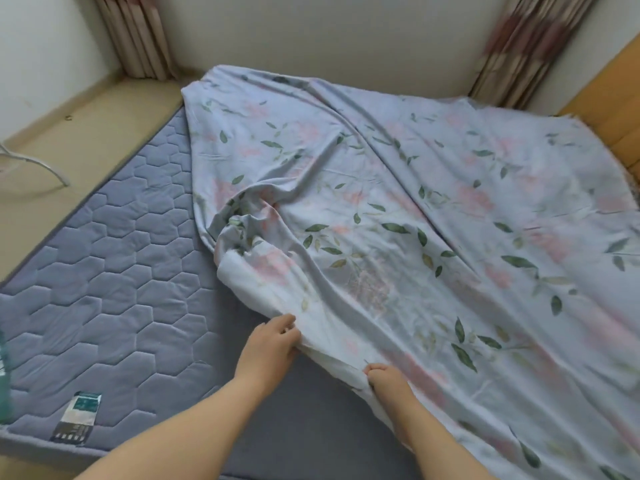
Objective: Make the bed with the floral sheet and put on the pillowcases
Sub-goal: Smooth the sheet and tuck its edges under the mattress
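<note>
Both hands' fingers (289, 329) pinch floral sheet (398, 202) edge

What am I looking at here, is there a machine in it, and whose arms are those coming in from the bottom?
There is no machine here: a person does the job with bare hands. The single picture comes from a wide-angle camera worn on their head, looking forward and down, so the arms at the bottom are their own. The big blue-grey quilted thing is a mattress, with a small label near its close corner. A pale floral sheet lies rumpled over its right part, and the left part is uncovered. The left hand and the right hand both grip the sheet's near edge, close to each other. At the far wall hang curtains. No pillows or pillowcases show in this picture.
</note>
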Tool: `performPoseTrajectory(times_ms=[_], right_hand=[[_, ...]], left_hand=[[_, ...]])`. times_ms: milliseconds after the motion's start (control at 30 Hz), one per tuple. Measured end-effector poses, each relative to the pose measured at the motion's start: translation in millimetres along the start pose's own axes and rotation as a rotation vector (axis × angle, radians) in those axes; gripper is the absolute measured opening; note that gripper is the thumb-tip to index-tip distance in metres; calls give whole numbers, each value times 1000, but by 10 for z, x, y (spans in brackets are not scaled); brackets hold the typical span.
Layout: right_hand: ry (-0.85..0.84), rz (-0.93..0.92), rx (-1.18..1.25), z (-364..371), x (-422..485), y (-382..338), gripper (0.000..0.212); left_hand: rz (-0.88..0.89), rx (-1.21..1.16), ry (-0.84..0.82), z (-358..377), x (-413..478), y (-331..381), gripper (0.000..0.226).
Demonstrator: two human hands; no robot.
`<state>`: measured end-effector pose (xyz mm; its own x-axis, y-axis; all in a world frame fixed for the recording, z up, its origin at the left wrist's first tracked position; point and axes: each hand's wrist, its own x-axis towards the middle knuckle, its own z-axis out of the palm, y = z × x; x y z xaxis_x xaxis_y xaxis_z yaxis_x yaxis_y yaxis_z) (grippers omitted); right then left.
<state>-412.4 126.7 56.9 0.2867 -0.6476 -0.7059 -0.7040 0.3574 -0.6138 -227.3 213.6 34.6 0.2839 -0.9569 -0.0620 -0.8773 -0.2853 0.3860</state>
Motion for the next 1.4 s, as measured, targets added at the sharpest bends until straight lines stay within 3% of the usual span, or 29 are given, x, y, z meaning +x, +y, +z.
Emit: performPoseTrajectory(times_ms=[100, 167, 267, 300, 367, 433, 500, 600, 733, 767, 833, 1033, 1167, 1300, 1400], right_hand=[[49, -98, -35, -91, -147, -177, 40], [11, -175, -16, -66, -318, -399, 6], [-112, -339, -47, 40, -453, -710, 39], [-104, -428, -119, 70, -459, -802, 34], [-43, -503, -197, 86, -510, -961, 5], [-30, -521, -151, 79, -534, -1044, 30], [-53, -543, -86, 79, -602, -1131, 29], [-107, -583, 14, 39, -689, -1243, 12], [-123, -627, 201, -159, -893, -1374, 40], [-115, -639, 233, -226, -943, -1398, 41], [-113, -651, 260, -370, -1032, -1428, 22], [-17, -670, 309, -598, -1104, -1454, 14], [57, -709, 390, -693, -1153, -1544, 37], [157, -737, 538, -786, -1164, -1581, 24], [297, -731, 572, -786, -1166, -1577, 26]], left_hand=[[-75, -244, 134, -342, 34, 256, 10], [-123, -264, 141, -522, 87, 382, 21], [-34, -254, 15, -784, 111, 544, 27], [-11, -234, -13, -859, 97, 573, 27], [12, -166, -15, -973, 69, 586, 23], [-16, -92, 32, -1076, 16, 597, 17], [-18, -41, 121, -1136, 17, 586, 30], [-180, 50, 127, -1301, 36, 682, 23], [-333, 95, 160, -1422, 125, 809, 31], [-365, 74, 186, -1450, 153, 810, 36], [-410, 24, 205, -1501, 200, 799, 40], [-522, -130, 374, -1695, 255, 705, 34], [-603, -145, 446, -1830, 208, 681, 27], [-738, -232, 463, -1968, 160, 566, 28], [-755, -388, 482, -2061, 130, 463, 31]])
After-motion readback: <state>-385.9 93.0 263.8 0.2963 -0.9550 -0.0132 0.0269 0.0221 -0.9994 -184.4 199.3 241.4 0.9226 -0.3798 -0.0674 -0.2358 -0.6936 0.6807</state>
